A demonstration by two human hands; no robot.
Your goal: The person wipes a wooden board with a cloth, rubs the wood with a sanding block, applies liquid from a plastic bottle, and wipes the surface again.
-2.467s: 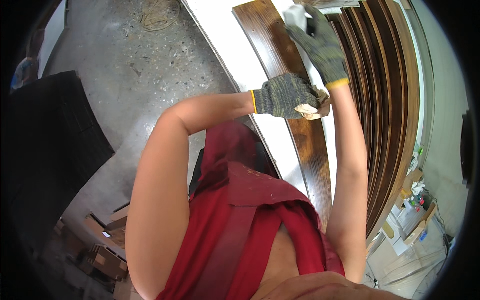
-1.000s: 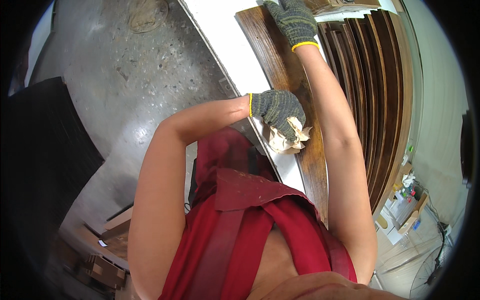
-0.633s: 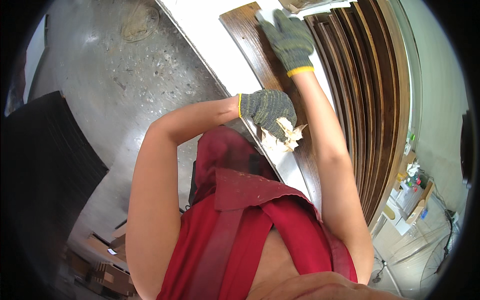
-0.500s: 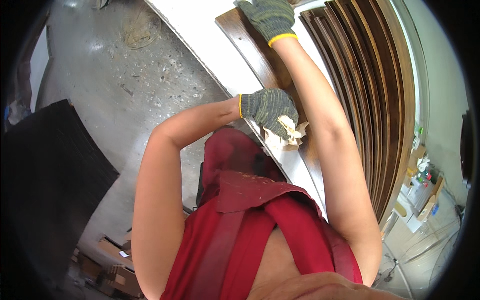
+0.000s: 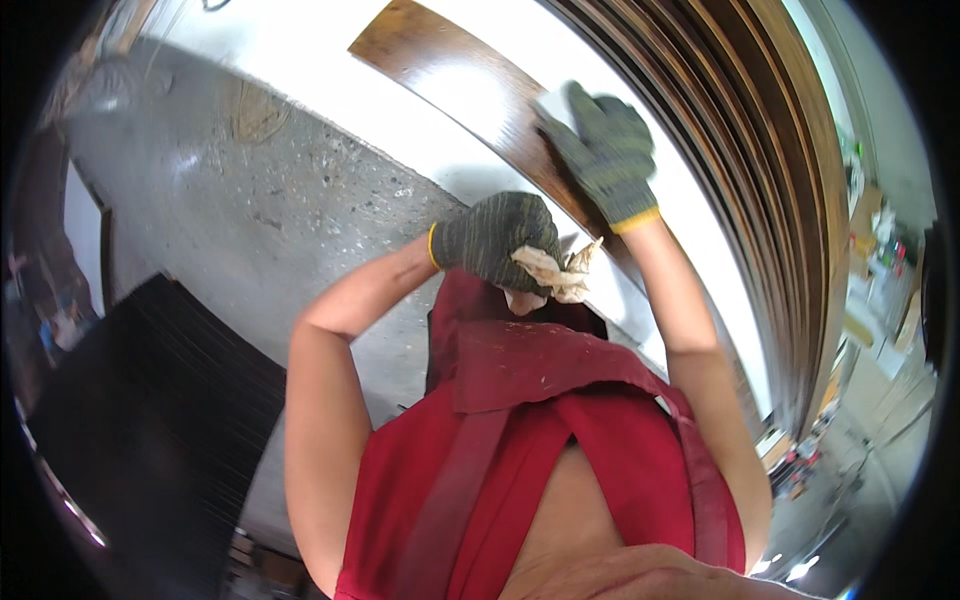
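A brown wooden plank with a glossy sheen lies along a white tabletop. My right hand, in a dark green-grey knit glove with a yellow cuff, rests on the plank and is slightly blurred. Under its thumb and fingers is a small pale flat pad; its exact kind is unclear. My left hand, gloved alike, is closed around a crumpled cream-coloured cloth. It hovers at the table's near edge, in front of my red apron, with the cloth apart from the plank.
Several dark brown boards stand in a row along the right of the table. To the lower left is a large black stack of sheets. Stained grey floor stretches left of the table. Boxes and small items clutter the far right.
My right hand has come back along the plank toward me, and the pale pad now shows under it. My left hand has drawn the cloth off the plank toward my body. The view has turned.
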